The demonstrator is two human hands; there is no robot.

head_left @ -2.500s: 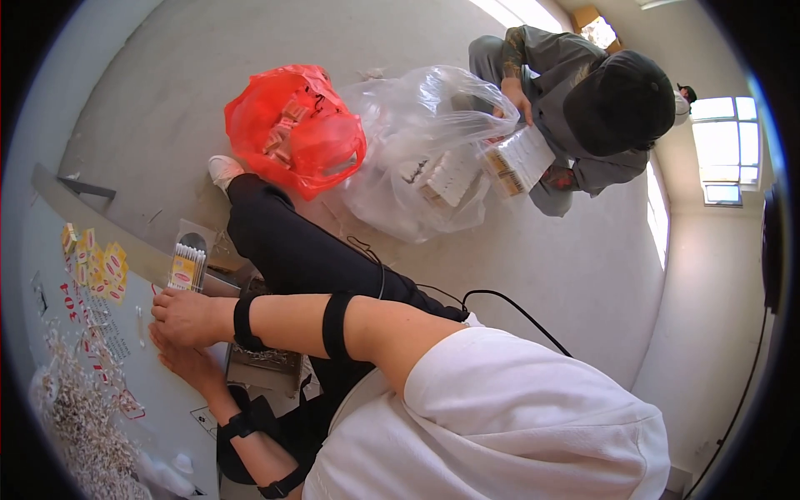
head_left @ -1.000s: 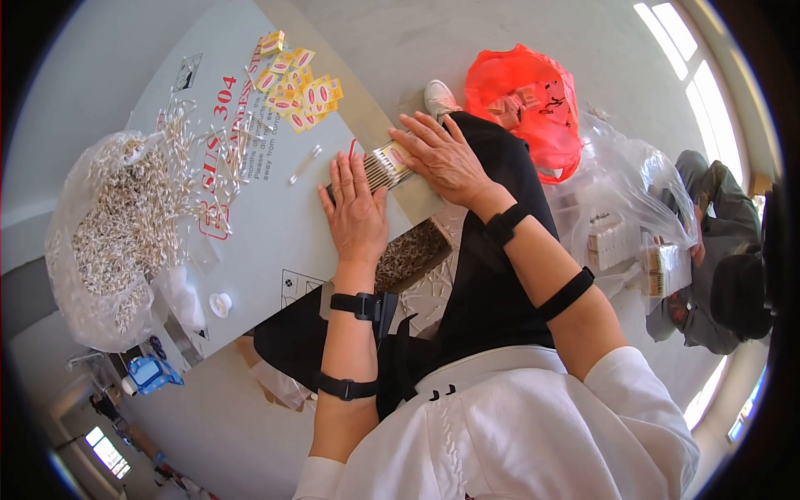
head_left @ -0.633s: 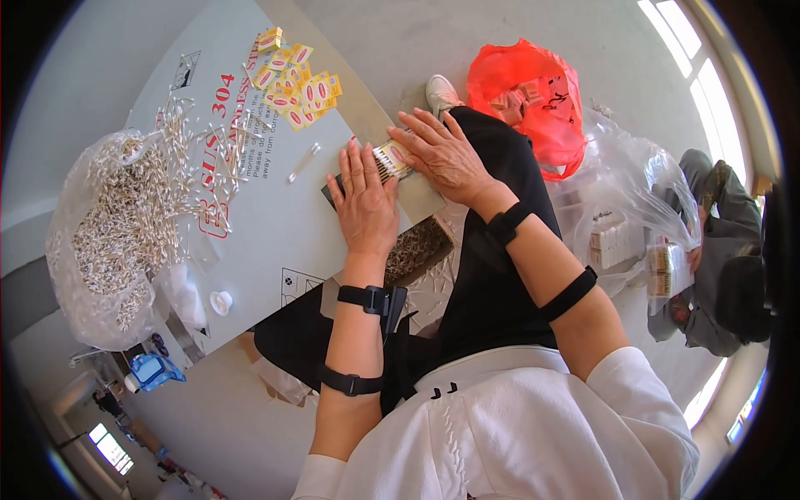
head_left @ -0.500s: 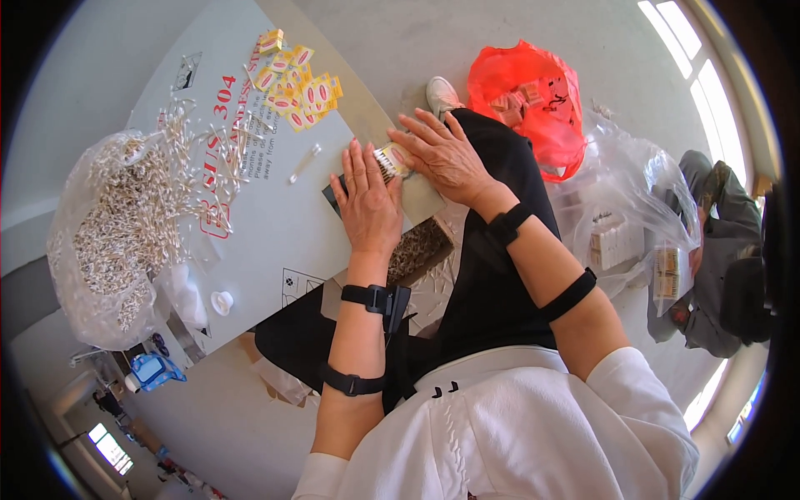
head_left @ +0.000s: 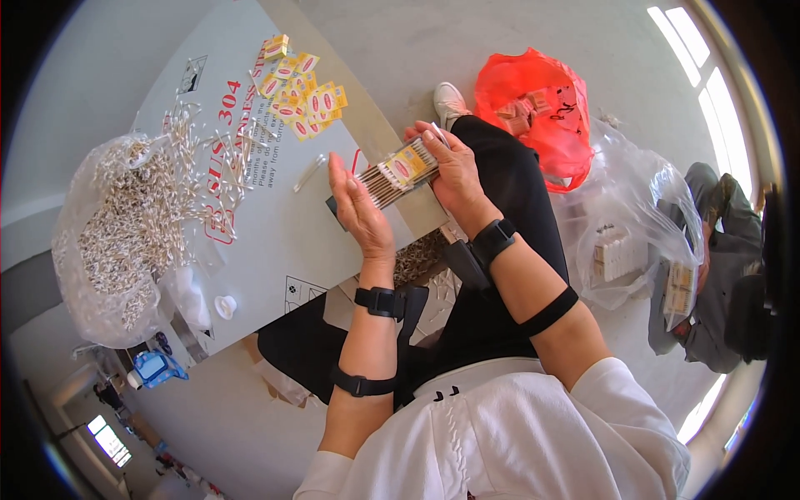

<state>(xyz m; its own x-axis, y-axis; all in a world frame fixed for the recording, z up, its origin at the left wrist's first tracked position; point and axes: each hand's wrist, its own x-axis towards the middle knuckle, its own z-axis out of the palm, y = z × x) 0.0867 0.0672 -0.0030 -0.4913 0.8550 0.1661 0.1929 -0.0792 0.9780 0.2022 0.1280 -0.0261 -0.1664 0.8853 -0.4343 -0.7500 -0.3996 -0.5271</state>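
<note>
A: State of the right grip (head_left: 457,179)?
B: Clamped on the swab bundle (head_left: 407,167), near its labelled end. The bundle is held tilted between both grips, above the table (head_left: 275,242), with its yellow label showing.
A: And the left grip (head_left: 364,215)?
B: Fingers are extended, with nothing clamped; the palm is turned toward the bundle's other end. Whether contact is made cannot be told.
A: Closest surroundings?
B: A dark flat piece (head_left: 336,213) is partly covered by the left grip. Loose swabs (head_left: 310,172) are seen just beyond its fingertips. Below the grips, a brown heap of swabs (head_left: 414,260) is partly hidden.
A: Farther out?
B: Yellow cards (head_left: 304,98) are spread beyond the left grip. Well to its left, a swab-filled clear bag (head_left: 87,304) is noted. Right of the right grip, a red bag (head_left: 568,146) is seen on the floor, then a clear plastic bag (head_left: 650,171) beside a co-worker (head_left: 710,342).
</note>
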